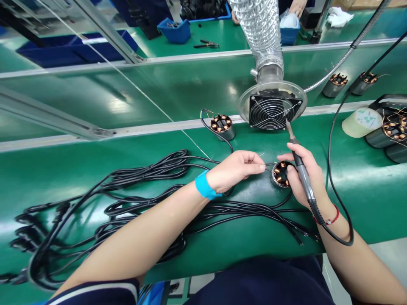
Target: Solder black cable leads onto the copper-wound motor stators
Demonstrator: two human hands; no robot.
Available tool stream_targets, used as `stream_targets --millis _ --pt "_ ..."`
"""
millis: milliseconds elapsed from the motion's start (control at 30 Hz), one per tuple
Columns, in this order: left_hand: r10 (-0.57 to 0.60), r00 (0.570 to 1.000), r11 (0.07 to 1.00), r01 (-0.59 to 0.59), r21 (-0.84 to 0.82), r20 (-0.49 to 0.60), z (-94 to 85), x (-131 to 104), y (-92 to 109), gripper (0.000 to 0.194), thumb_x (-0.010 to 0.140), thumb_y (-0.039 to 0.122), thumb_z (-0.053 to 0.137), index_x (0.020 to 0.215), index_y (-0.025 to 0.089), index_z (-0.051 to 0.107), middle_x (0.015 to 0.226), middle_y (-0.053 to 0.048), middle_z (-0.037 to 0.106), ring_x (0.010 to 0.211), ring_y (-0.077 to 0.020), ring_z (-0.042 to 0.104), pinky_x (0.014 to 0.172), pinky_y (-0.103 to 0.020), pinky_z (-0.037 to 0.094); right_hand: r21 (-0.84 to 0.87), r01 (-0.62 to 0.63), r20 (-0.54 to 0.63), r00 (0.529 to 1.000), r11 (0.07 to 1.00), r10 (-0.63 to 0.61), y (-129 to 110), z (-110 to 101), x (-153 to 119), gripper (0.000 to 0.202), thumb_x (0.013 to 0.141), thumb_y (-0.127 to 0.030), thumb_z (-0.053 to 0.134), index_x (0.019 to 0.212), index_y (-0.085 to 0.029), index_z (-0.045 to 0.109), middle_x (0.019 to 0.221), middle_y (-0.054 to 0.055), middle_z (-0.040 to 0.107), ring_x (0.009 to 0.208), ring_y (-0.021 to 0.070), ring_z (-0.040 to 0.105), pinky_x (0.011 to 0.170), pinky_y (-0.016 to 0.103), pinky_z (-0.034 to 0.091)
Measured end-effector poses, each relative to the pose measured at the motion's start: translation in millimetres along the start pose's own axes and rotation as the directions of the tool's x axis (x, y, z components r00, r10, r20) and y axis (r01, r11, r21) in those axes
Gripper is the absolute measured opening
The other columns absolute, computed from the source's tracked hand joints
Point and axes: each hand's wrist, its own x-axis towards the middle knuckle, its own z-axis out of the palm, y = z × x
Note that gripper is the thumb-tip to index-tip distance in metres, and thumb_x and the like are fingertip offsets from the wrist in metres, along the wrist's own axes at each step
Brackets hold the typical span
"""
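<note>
My right hand [307, 173] holds a soldering iron [302, 169], its tip pointing up and away toward the fan. The thumb and a finger of that hand rest at a motor stator [280, 174] with copper windings, which stands on the green bench. Just left of the stator, my left hand [240, 169] pinches a thin wire [269, 164] that runs to it. A blue band [205, 186] circles my left wrist. Another stator [222, 127], with a black cable joined to it, stands beyond my left hand.
Bundled black power cables [146, 173] cover the bench's left side. A fume extractor fan [273, 111] on a silver duct [259, 29] hangs ahead. More stators [375, 135] and a tape roll [361, 122] stand at right. Across the divider are a blue bin [174, 31] and a person's hand [297, 7].
</note>
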Motion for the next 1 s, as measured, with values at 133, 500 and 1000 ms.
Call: stream_targets --millis 133,500,1000 --pt "0.003 1.0 1.0 -0.004 -0.029 -0.023 7.7 -1 -2 0.019 0.07 0.022 0.07 0.061 0.014 0.056 0.051 0.007 0.041 0.048 -0.0036 0.028 0.047 -0.019 0.021 0.023 0.125 0.09 0.988 0.992 -0.127 -2 -3 0 0.052 0.087 -0.018 0.049 0.137 -0.027 0.042 0.11 0.004 0.07 0.098 0.022 0.066 0.088 0.042 0.052" --pt "-0.061 0.964 0.946 0.138 -0.292 0.257 -0.4 4 -8 0.023 0.07 0.029 0.076 0.07 0.01 0.064 0.053 0.003 0.049 0.041 -0.0023 0.033 0.039 -0.017 0.016 -0.111 0.099 0.045 0.995 0.989 -0.094 -10 2 -4 0.033 0.093 -0.027 0.053 0.126 -0.027 0.053 0.095 0.003 0.075 0.088 0.0214 0.068 0.081 0.039 0.053" --pt "0.254 0.946 0.847 -0.116 0.519 -0.203 -37.9 12 7 0.02 0.084 0.024 0.051 0.069 0.015 0.059 0.061 0.002 0.051 0.059 -0.0106 0.043 0.059 -0.023 0.036 0.008 -0.025 -0.106 0.994 1.0 0.026 5 3 -5 0.038 0.091 -0.026 0.053 0.129 -0.024 0.052 0.112 0.009 0.072 0.107 0.0236 0.069 0.094 0.045 0.055"
